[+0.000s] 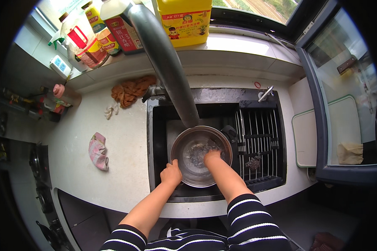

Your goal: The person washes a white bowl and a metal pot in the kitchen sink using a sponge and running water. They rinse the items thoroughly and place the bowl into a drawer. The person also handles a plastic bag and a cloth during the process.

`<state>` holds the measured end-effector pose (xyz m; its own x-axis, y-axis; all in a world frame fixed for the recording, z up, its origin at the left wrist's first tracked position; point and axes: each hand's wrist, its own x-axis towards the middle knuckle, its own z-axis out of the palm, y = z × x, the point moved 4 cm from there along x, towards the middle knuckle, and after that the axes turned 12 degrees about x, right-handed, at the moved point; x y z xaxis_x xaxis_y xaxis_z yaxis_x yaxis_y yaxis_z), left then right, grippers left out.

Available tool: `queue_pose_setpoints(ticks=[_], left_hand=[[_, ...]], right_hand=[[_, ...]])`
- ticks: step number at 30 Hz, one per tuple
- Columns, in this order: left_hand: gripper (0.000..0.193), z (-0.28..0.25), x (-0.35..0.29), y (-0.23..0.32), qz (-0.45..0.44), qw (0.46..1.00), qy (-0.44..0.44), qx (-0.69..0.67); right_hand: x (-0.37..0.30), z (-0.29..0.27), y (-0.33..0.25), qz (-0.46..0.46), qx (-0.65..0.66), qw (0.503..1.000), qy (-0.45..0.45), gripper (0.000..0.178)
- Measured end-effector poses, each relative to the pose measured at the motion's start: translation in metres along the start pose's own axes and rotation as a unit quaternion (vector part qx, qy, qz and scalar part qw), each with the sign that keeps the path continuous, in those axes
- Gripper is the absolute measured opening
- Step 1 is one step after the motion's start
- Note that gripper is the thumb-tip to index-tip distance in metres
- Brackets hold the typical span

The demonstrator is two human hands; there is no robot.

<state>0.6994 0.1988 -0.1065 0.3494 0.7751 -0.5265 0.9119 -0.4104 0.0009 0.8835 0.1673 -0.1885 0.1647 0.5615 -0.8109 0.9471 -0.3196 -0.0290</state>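
A round stainless steel pot (183,166) sits in the black sink under the faucet, with water in its bottom. My left hand (171,173) is closed on the pot's left rim. My right hand (212,155) reaches inside the pot, against the right part of its bottom, where the water looks stirred up. The fingers of that hand are hidden, so I cannot make out whether they hold anything. The thick grey faucet (171,62) comes down over the pot's far edge.
A drying rack (262,138) with a steel wool scrubber (254,162) covers the sink's right side. Left on the counter lie a pink cloth (98,151) and a brown rag (132,90). Bottles and a yellow jug (184,25) line the sill. An open window (343,104) stands right.
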Motion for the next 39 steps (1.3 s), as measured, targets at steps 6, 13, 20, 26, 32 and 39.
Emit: queue_pose_setpoints(ticks=[6,13,20,26,32,39], left_hand=[[0.045,-0.004,-0.001,0.003,-0.011,1.000,0.008,0.006],[0.061,-0.001,0.000,-0.001,0.021,1.000,-0.021,-0.004],[0.087,-0.010,0.003,0.008,0.022,0.998,-0.050,0.025],[0.094,-0.009,0.001,0.003,0.021,0.999,-0.035,-0.004],[0.093,-0.017,-0.002,0.001,0.008,0.996,-0.048,-0.075],[0.098,-0.013,0.001,-0.001,0.019,0.998,-0.034,-0.052]], right_hand=[[0.007,0.042,-0.080,-0.198,0.239,0.944,-0.112,0.036],[0.080,-0.007,-0.012,0.075,0.975,0.019,0.208,0.024],[0.089,-0.001,-0.021,0.104,0.982,0.076,0.136,0.020],[0.026,0.007,-0.086,-0.057,0.909,0.412,0.001,0.029],[-0.021,-0.008,-0.086,-0.167,0.840,0.509,0.089,0.028],[-0.005,-0.057,0.006,0.233,0.778,0.179,0.556,0.024]])
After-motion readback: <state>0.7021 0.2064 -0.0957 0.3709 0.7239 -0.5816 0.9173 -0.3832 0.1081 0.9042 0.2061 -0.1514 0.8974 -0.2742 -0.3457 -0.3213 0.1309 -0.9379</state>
